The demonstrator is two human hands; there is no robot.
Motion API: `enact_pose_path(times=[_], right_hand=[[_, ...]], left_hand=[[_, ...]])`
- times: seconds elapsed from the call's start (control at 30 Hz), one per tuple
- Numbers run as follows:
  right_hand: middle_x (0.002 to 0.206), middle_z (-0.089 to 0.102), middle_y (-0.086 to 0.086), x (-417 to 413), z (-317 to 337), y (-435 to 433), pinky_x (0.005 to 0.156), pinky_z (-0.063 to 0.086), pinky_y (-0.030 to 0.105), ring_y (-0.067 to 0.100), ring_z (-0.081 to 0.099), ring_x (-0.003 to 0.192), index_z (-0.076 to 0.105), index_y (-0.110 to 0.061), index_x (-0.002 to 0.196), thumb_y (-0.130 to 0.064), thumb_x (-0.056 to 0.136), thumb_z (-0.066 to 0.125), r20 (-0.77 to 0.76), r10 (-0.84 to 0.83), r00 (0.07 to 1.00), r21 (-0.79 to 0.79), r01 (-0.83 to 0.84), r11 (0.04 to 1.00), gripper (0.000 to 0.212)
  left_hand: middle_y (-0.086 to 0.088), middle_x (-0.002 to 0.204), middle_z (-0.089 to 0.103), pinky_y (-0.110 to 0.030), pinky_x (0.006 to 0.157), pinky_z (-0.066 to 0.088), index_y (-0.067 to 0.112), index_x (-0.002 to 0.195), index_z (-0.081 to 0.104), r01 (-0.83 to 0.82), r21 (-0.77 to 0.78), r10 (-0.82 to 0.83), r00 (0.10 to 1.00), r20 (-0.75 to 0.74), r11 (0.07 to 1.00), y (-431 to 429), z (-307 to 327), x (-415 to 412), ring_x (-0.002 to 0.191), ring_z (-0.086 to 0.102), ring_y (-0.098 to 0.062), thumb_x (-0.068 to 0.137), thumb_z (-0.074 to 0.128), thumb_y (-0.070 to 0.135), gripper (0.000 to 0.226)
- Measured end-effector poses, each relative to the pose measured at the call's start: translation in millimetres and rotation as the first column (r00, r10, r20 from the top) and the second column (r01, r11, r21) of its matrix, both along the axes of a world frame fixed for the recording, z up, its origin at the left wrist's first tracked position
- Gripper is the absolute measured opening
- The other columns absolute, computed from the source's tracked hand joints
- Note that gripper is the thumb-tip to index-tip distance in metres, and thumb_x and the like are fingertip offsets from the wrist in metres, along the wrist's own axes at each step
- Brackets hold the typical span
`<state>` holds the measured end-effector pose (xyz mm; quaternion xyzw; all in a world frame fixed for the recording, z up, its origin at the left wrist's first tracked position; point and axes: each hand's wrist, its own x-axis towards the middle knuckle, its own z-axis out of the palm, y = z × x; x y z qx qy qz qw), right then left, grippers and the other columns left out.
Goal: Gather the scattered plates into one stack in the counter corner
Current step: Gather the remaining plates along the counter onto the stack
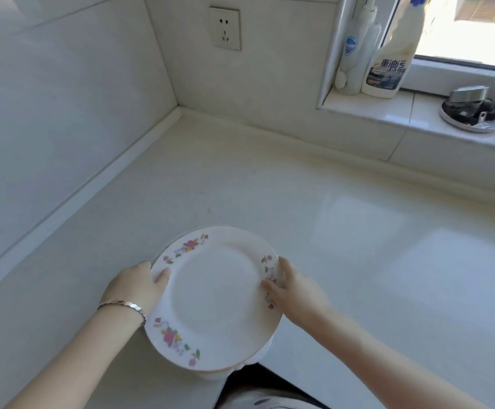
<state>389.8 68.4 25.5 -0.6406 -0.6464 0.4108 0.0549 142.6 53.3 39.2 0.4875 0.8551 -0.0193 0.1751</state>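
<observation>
You can read Chinese characters "重油污" in dark print on the white cleaner bottle (pixel 388 69) on the windowsill (pixel 388 110); smaller line beneath is too blurred. Blue round logo on the slim bottle (pixel 350 48) beside it, unreadable.

Two hands: the left hand (pixel 135 286) and the right hand (pixel 295 290). One flowered plate (pixel 215 299) shows on top of a stack whose number of plates cannot be told. Two bottles (pixel 392 51) on the windowsill, one wall socket (pixel 225 28), one bracelet (pixel 124 307), one round metal lid (pixel 473 113)
</observation>
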Motion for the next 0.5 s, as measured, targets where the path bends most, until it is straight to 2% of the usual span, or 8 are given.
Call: enact_pose_path(times=[0.1,0.17,0.23,0.37,0.43,0.5], right_hand=[[0.111,0.064,0.012,-3.7,-0.3,0.4,0.067,0.038,0.03,0.031,0.06,0.102,0.038,-0.02,0.126,-0.041,0.091,0.042,0.055,0.007,0.998,0.017,-0.008,1.0,0.041],[0.112,0.064,0.014,-5.1,0.3,1.1,0.067,0.036,0.03,0.032,0.06,0.103,0.038,-0.019,0.126,-0.042,0.092,0.041,0.092,0.023,0.995,0.025,-0.026,0.999,0.042],[0.111,0.063,0.014,-6.7,0.7,1.3,0.067,0.036,0.03,0.032,0.06,0.102,0.038,-0.017,0.126,-0.042,0.092,0.04,0.119,0.034,0.992,0.037,-0.038,0.999,0.042],[0.112,0.064,0.014,-9.6,2.3,0.6,0.069,0.039,0.031,0.032,0.06,0.103,0.037,-0.017,0.127,-0.044,0.092,0.039,0.175,0.051,0.983,0.069,-0.064,0.996,0.044],[0.113,0.064,0.013,-10.4,2.5,0.5,0.071,0.041,0.032,0.032,0.059,0.105,0.035,-0.017,0.131,-0.045,0.092,0.039,0.198,0.063,0.978,0.073,-0.079,0.994,0.047],[0.112,0.064,0.011,-11.0,1.9,0.6,0.07,0.04,0.031,0.03,0.06,0.104,0.035,-0.019,0.132,-0.046,0.092,0.039,0.22,0.065,0.973,0.083,-0.085,0.993,0.048]], left_hand=[[-0.016,0.095,0.061,-0.03,0.071,0.041,0.007,0.094,0.051,0.053,-0.031,-0.056,0.994,-0.095,0.998,3.7,0.0,0.6,0.086,0.054,-0.03,0.095,0.035,0.039,0.037],[-0.018,0.109,0.064,-0.03,0.073,0.042,0.006,0.111,0.05,0.093,-0.044,-0.099,0.98,-0.172,0.995,6.3,-2.7,0.7,0.098,0.06,-0.032,0.097,0.029,0.037,0.04],[-0.017,0.109,0.065,-0.029,0.067,0.038,0.007,0.12,0.045,0.118,-0.066,-0.13,0.967,-0.218,0.991,8.5,-9.6,-0.5,0.1,0.061,-0.031,0.099,0.024,0.034,0.041],[-0.017,0.113,0.061,-0.029,0.067,0.036,0.01,0.129,0.04,0.103,-0.142,-0.136,0.96,-0.244,0.985,9.9,-18.2,-4.0,0.104,0.058,-0.03,0.099,0.018,0.035,0.045],[-0.017,0.111,0.062,-0.029,0.067,0.037,0.009,0.127,0.039,0.115,-0.144,-0.145,0.964,-0.224,0.983,10.7,-20.2,-7.0,0.103,0.059,-0.03,0.099,0.018,0.034,0.043],[-0.013,0.101,0.064,-0.028,0.067,0.037,0.008,0.119,0.037,0.136,-0.155,-0.166,0.966,-0.199,0.978,11.0,-23.2,-10.0,0.099,0.061,-0.029,0.1,0.016,0.032,0.038]])
